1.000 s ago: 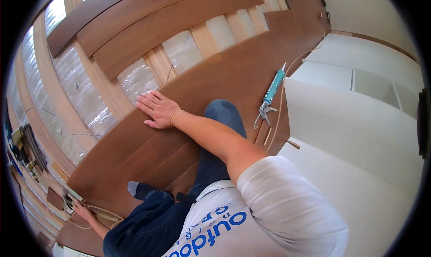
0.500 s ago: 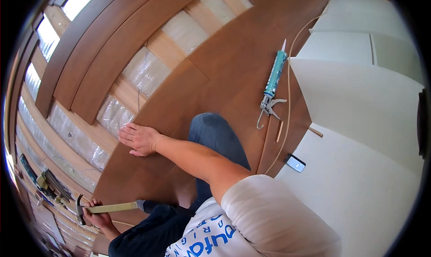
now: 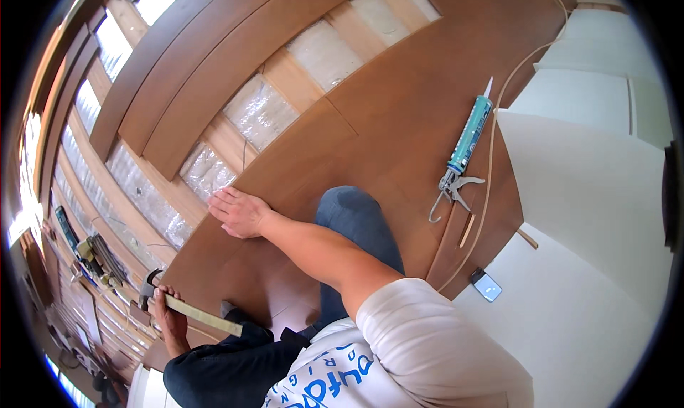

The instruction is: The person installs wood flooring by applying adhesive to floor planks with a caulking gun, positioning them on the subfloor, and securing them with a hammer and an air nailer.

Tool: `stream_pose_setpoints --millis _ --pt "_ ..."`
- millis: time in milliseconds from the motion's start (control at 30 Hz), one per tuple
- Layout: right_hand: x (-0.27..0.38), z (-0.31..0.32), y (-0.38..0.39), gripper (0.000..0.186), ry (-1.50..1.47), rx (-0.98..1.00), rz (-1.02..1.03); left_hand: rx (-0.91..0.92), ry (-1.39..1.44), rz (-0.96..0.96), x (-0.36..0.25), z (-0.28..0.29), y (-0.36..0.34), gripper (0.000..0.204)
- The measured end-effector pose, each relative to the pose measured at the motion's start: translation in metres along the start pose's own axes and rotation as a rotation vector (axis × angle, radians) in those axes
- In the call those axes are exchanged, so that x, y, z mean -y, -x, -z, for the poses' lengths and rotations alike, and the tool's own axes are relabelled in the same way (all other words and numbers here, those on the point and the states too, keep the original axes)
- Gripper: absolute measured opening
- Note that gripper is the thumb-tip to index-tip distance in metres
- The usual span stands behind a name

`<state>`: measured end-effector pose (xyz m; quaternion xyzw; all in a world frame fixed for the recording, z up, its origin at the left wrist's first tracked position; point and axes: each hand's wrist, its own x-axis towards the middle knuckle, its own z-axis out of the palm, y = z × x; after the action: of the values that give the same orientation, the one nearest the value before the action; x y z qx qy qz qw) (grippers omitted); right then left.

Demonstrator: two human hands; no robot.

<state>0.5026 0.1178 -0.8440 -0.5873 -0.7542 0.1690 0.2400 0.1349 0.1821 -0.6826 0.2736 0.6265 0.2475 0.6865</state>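
Note:
My right hand (image 3: 237, 213) lies flat, fingers apart, on the edge of the brown floor plank (image 3: 285, 173), beside foil-covered insulation between pale joists. At lower left, my left hand (image 3: 171, 319) is closed round a hammer (image 3: 203, 315), whose metal head sits near the plank's end. My bent knee (image 3: 353, 223) is under my right forearm. To the right, a teal caulking gun (image 3: 467, 137) lies on the laid boards near a thin wooden strip (image 3: 467, 230).
Loose brown planks (image 3: 185, 66) lie across the joists (image 3: 299, 80) at upper left. Assorted tools (image 3: 96, 258) sit at far left. A tan cord (image 3: 491, 166) runs along the right, beside white boards (image 3: 584, 180) and a phone (image 3: 486, 285).
My left hand was low among items at the plank's end; it now holds the hammer, raised and turned slightly. My right hand stays on the plank's edge. The camera view has shifted.

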Motion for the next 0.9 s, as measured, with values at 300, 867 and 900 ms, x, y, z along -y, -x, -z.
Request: stream_pose_setpoints --millis 300,867,900 --pt "0.037 0.008 -0.031 0.046 -0.073 -0.035 -0.096 -0.04 -0.001 -0.063 0.004 0.041 0.041 0.033" --pt "0.375 -0.069 -0.302 0.031 0.101 0.73 0.004 -0.263 -0.66 -1.083 0.081 0.202 -0.077 0.031" --pt "0.381 -0.088 -0.327 0.034 0.166 0.756 0.182 -0.279 -0.627 -1.079 0.084 0.204 -0.087 0.031"
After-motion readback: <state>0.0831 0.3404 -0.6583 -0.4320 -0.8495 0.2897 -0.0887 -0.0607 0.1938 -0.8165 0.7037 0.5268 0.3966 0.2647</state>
